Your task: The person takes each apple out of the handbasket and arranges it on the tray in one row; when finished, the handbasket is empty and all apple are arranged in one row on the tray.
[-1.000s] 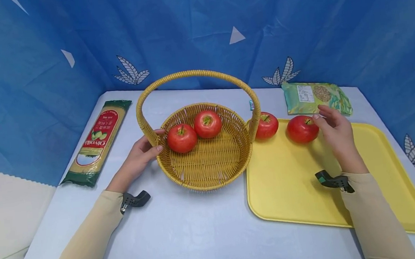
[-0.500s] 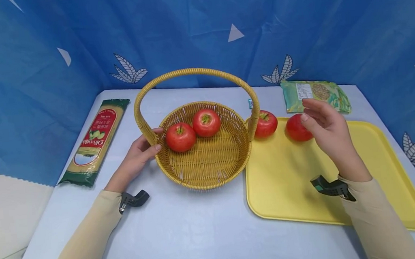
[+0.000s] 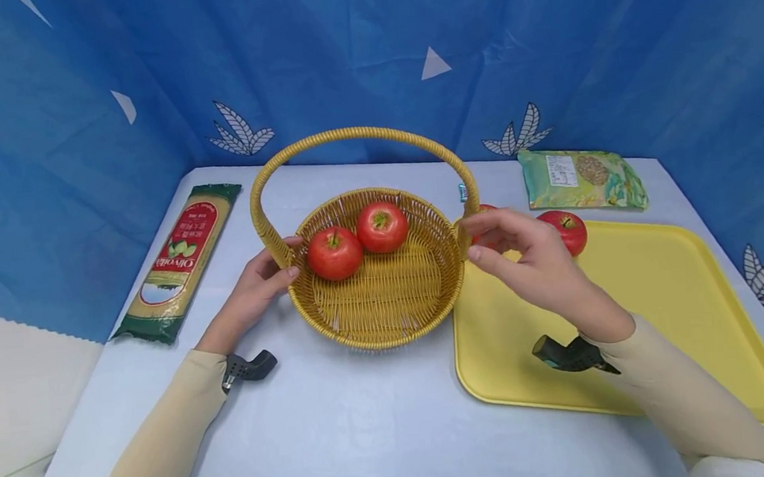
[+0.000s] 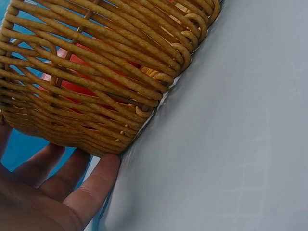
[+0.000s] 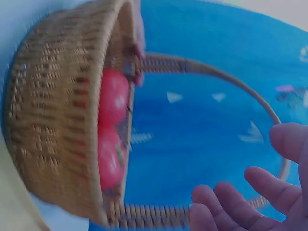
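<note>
- Basket (image 3: 382,341) at the middle of the table (image 3: 343,429), two apples (image 3: 334,254) inside, side by side towards the back left.
- Tray (image 3: 670,306) to the basket's right, two more apples (image 3: 568,231) at its back left (one partly hidden by the right hand (image 3: 539,263)).
- Left hand (image 3: 259,284) at the basket's left side.
- Long packet (image 3: 182,262) further left.
- Bag (image 3: 582,180) behind the tray.
- Cloth (image 3: 341,62) behind everything.

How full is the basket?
The basket is partly full: two red apples lie inside, with bare wicker beside them.
</note>
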